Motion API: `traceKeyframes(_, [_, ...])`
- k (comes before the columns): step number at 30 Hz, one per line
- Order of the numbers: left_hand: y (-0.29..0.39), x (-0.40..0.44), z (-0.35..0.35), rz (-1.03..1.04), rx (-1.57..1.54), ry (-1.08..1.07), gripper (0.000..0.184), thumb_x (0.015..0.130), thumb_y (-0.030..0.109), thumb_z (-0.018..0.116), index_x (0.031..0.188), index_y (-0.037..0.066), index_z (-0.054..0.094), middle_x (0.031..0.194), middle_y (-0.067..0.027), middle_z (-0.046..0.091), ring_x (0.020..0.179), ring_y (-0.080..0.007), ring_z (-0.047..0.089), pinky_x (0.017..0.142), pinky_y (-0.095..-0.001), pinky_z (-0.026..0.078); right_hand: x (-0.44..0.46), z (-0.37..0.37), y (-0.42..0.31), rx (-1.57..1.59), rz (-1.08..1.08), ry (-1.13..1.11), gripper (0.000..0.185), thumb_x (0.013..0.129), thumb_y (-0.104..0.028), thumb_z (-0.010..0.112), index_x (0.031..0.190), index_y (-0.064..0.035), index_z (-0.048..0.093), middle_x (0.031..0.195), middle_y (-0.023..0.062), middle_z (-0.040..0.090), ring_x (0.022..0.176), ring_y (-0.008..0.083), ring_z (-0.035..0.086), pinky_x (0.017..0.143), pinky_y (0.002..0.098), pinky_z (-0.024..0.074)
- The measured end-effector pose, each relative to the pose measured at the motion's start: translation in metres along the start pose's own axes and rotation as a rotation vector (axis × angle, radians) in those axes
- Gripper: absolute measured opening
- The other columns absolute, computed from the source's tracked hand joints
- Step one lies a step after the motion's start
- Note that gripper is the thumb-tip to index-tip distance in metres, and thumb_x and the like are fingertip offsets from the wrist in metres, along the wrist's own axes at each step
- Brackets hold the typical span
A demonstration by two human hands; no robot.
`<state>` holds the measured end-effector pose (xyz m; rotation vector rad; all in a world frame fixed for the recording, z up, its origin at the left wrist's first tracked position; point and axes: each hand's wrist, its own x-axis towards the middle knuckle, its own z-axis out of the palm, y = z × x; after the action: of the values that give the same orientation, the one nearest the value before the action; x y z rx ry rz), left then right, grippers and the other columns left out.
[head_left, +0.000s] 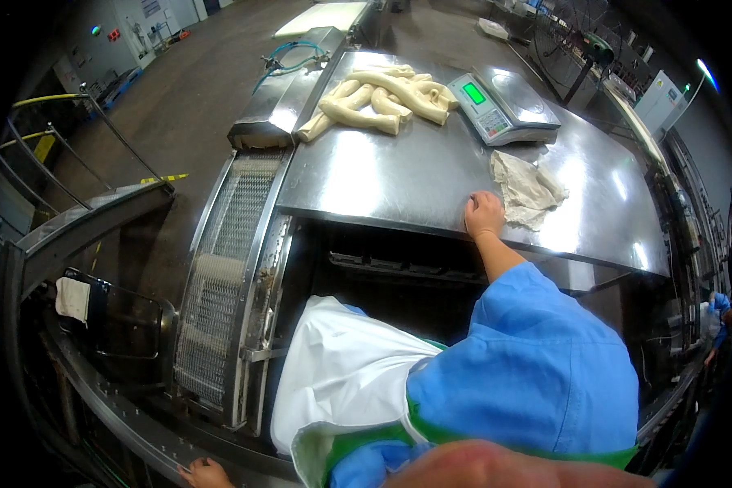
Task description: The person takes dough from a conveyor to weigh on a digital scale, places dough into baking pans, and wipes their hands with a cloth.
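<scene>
My right hand [484, 213] rests on the near edge of the steel table [398, 183], its fingers curled in with nothing visible in them. Just right of it lies a crumpled beige cloth [527, 189]. At the bottom left, partly cut off by the frame, my left hand [206, 473] touches a metal rail [130, 431] with its fingers a little apart. Several pale, thick rolls [358, 115] are heaped at the far left of the table. Beside them stands a scale [504, 110] with a lit green display and a bare metal pan.
A mesh conveyor [228, 244] runs along the table's left side, with a steel housing [281, 93] at its far end. Metal steps with yellow-topped railings [53, 98] stand at left. A fan [598, 49] is at back right. Part of another person [720, 313] shows at the right edge.
</scene>
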<state>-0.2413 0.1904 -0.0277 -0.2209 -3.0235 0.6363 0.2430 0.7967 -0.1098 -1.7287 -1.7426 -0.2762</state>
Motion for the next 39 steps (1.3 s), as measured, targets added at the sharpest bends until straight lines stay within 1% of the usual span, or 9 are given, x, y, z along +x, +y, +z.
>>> traceKeyframes(2, [-0.002, 0.003, 0.005, 0.008, -0.003, -0.021, 0.023, 0.081, 0.022, 0.065, 0.099, 0.009, 0.072, 0.11, -0.0053, 0.067, 0.128, -0.0299, 0.041, 0.114, -0.0444, 0.027, 0.0, 0.0, 0.0, -0.011, 0.008, -0.011, 0.014, 0.078, -0.021, 0.061, 0.089, -0.0148, 0.067, 0.104, 0.0021, 0.064, 0.102, 0.0243, 0.057, 0.087, 0.0399, 0.0446])
traceKeyframes(9, [0.002, 0.0, 0.003, -0.033, -0.01, -0.002, 0.025, 0.081, 0.023, 0.065, 0.1, 0.008, 0.072, 0.113, -0.0054, 0.066, 0.13, -0.0294, 0.04, 0.113, -0.0444, 0.029, 0.0, 0.001, 0.001, -0.004, 0.011, -0.011, 0.014, 0.079, -0.022, 0.061, 0.089, -0.0146, 0.067, 0.102, 0.0023, 0.064, 0.102, 0.0251, 0.057, 0.087, 0.0407, 0.0439])
traceKeyframes(15, [-0.007, 0.009, 0.018, 0.019, 0.009, -0.019, 0.023, 0.081, 0.023, 0.064, 0.097, 0.009, 0.073, 0.109, -0.0071, 0.067, 0.127, -0.0297, 0.043, 0.113, -0.0448, 0.029, 0.0, 0.0, 0.001, -0.01, 0.012, -0.015, 0.013, 0.08, -0.021, 0.061, 0.089, -0.0142, 0.067, 0.102, 0.0021, 0.064, 0.103, 0.0251, 0.056, 0.088, 0.0402, 0.0432])
traceKeyframes(17, [-0.006, 0.005, 0.016, -0.001, -0.042, 0.064, 0.022, 0.079, 0.023, 0.064, 0.093, 0.009, 0.074, 0.106, -0.008, 0.068, 0.122, -0.0285, 0.048, 0.115, -0.0434, 0.026, 0.0, 0.0, 0.001, -0.01, 0.011, -0.014, 0.013, 0.08, -0.021, 0.06, 0.089, -0.0142, 0.067, 0.102, 0.0022, 0.065, 0.103, 0.025, 0.056, 0.089, 0.04, 0.0433])
traceKeyframes(20, [-0.006, 0.006, 0.017, 0.019, -0.001, 0.066, 0.022, 0.077, 0.023, 0.065, 0.091, 0.009, 0.074, 0.103, -0.0079, 0.069, 0.119, -0.0283, 0.051, 0.115, -0.0418, 0.026, 0.0, 0.0, 0.0, -0.014, 0.0, -0.003, 0.013, 0.08, -0.021, 0.06, 0.089, -0.0142, 0.067, 0.102, 0.0024, 0.065, 0.102, 0.0252, 0.057, 0.088, 0.0399, 0.0436])
traceKeyframes(30, [-0.006, 0.003, 0.017, 0.032, -0.029, 0.1, 0.02, 0.077, 0.023, 0.067, 0.091, 0.009, 0.074, 0.104, -0.0064, 0.069, 0.122, -0.0275, 0.048, 0.115, -0.0418, 0.026, 0.0, 0.0, 0.0, 0.005, 0.004, 0.007, 0.013, 0.079, -0.022, 0.061, 0.089, -0.0142, 0.067, 0.1, 0.0026, 0.064, 0.101, 0.0252, 0.057, 0.087, 0.0403, 0.0436])
traceKeyframes(32, [-0.004, 0.004, 0.015, 0.002, -0.008, 0.064, 0.02, 0.077, 0.023, 0.067, 0.091, 0.01, 0.074, 0.105, -0.006, 0.068, 0.124, -0.0275, 0.047, 0.114, -0.0423, 0.026, 0.0, 0.0, 0.0, 0.006, 0.004, 0.011, 0.013, 0.079, -0.022, 0.061, 0.089, -0.0142, 0.067, 0.1, 0.0026, 0.064, 0.101, 0.0253, 0.057, 0.087, 0.0404, 0.0436])
traceKeyframes(36, [-0.002, -0.001, 0.008, -0.028, -0.076, 0.055, 0.02, 0.078, 0.023, 0.067, 0.092, 0.01, 0.074, 0.105, -0.0062, 0.068, 0.124, -0.0276, 0.046, 0.115, -0.0426, 0.026, 0.0, 0.0, 0.0, 0.009, -0.001, 0.011, 0.013, 0.079, -0.021, 0.061, 0.088, -0.0139, 0.067, 0.099, 0.0028, 0.064, 0.101, 0.0254, 0.057, 0.087, 0.0404, 0.0436])
traceKeyframes(39, [-0.004, 0.0, 0.009, 0.015, -0.038, 0.07, 0.019, 0.079, 0.022, 0.066, 0.091, 0.01, 0.074, 0.104, -0.0062, 0.069, 0.121, -0.0268, 0.049, 0.115, -0.0426, 0.025, 0.0, 0.0, 0.0, 0.008, -0.007, 0.016, 0.013, 0.079, -0.021, 0.061, 0.088, -0.0138, 0.067, 0.099, 0.0028, 0.064, 0.101, 0.0255, 0.057, 0.087, 0.0405, 0.0436])
